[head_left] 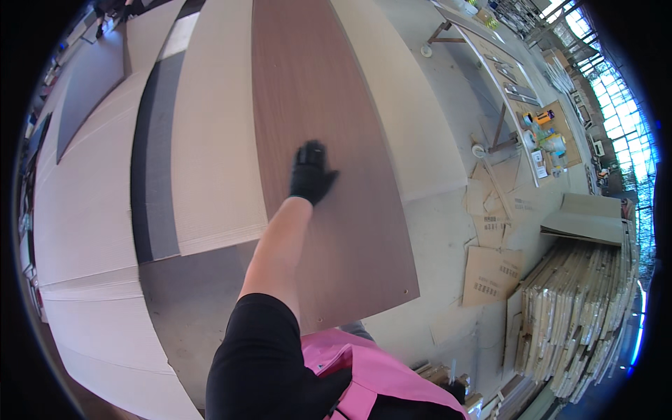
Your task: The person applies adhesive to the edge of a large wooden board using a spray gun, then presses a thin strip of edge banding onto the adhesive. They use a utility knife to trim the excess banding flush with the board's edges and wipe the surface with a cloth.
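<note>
We have the left hand (312,173), in a black glove, reaching up from the lower edge to the middle of the frame. It is spread flat, palm down, fingers side by side and thumb out to the right, over a long reddish-brown wood-grain panel (357,238); it grips nothing, and motion blur keeps us from telling whether the palm presses the surface. The panel runs from the top centre down to the lower centre, with two small holes near its closer end. At the bottom, right of our pink apron (364,374), sits a dark shape too unclear for us to say whether it is the right hand, so we cannot tell that hand's state.

Beside the panel, we see a pale beige sheet on its left (217,140) and another on its right (402,105). Further left run a dark grey strip (162,147) and broad pale cardboard (91,231). A long tabletop (483,31) with small items stands at upper right; a stack of flat boards (570,301) fills the lower right.
</note>
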`<state>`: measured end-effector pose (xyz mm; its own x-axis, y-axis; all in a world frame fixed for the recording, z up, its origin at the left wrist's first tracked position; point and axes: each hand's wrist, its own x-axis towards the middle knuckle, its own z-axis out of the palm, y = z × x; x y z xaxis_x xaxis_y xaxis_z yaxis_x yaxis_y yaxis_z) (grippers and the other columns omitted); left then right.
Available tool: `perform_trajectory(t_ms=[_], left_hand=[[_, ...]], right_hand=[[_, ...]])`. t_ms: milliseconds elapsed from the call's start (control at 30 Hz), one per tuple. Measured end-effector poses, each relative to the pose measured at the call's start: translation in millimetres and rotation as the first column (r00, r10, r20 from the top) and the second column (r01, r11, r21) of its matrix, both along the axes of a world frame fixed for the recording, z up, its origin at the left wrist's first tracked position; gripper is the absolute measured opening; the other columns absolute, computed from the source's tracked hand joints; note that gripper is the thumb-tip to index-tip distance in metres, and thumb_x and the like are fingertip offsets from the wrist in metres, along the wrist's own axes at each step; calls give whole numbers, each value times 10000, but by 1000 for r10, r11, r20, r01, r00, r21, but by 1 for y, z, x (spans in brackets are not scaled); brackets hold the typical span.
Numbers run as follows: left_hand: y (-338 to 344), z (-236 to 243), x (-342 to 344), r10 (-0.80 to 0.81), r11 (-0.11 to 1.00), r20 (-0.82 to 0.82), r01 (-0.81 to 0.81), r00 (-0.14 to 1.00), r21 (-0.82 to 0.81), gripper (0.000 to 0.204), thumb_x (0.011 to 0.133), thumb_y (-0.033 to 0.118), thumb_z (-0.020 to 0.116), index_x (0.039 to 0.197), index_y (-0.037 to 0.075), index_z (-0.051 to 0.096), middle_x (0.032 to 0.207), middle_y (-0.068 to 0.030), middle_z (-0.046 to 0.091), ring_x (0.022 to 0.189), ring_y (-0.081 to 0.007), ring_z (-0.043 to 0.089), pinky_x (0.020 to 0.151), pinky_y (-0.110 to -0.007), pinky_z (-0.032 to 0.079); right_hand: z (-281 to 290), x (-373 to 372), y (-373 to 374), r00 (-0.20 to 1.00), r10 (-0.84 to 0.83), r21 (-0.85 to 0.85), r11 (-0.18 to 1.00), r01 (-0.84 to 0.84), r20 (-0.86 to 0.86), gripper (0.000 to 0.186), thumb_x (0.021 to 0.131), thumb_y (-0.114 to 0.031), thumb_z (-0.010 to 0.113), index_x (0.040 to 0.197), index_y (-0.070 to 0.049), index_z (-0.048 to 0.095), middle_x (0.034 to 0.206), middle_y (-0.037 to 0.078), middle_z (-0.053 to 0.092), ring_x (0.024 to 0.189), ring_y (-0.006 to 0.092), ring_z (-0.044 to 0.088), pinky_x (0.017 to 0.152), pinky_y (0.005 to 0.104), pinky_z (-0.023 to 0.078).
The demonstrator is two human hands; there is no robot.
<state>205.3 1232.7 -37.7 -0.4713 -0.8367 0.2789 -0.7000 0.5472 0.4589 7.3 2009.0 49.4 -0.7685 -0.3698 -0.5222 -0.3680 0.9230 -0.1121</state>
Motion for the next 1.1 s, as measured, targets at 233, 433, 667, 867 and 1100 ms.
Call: perform_trajectory(t_ms=[233, 433, 667, 867, 1100], left_hand=[[260, 13, -23, -838, 466, -174, 844, 517, 265, 805, 738, 305, 692, 1408, 14, 354, 1466, -192, 319, 1380, -325, 264, 1159, -412, 185], [39, 7, 12, -274, 933, -174, 306, 946, 192, 704, 789, 309, 662, 1366, -1, 403, 1428, -221, 370, 1347, -348, 315, 1129, -441, 224], [48, -2, 2, -66, 998, -165, 66, 984, -2, 688, 766, 320, 668, 1307, -31, 428, 1356, -249, 420, 1293, -391, 347, 1107, -463, 253], [289, 19, -28, -382, 877, -312, 448, 870, 176, 648, 740, 256, 685, 1273, -46, 475, 1351, -209, 439, 1321, -363, 323, 1110, -456, 264], [300, -16, 138, 246, 966, 133, -254, 960, 44, 578, 789, 225, 612, 1286, -23, 453, 1275, -216, 492, 1183, -373, 454, 1068, -486, 274]], right_hand=[[55, 44, -21, 327, -839, -106, 313, 944, 435, 170, 737, -39, 661, 831, -40, 520, 563, 80, 535, 430, 191, 529, 367, 291, 374], [92, 34, -118, 792, -582, -7, 805, 593, 186, 149, 750, -29, 639, 819, -39, 508, 577, 71, 533, 429, 171, 521, 381, 284, 383], [57, -15, -119, 841, -491, -64, 854, 516, 229, 77, 786, -75, 648, 789, -20, 593, 636, 102, 623, 459, 182, 579, 388, 288, 433], [44, -70, -201, 930, -289, -87, 945, 315, 228, 106, 809, -130, 625, 831, -27, 615, 647, 98, 638, 448, 164, 559, 397, 278, 425], [19, -125, -211, 940, -129, -122, 977, 175, 315, 144, 776, -151, 648, 833, -27, 601, 652, 96, 642, 435, 159, 550, 400, 278, 427]])
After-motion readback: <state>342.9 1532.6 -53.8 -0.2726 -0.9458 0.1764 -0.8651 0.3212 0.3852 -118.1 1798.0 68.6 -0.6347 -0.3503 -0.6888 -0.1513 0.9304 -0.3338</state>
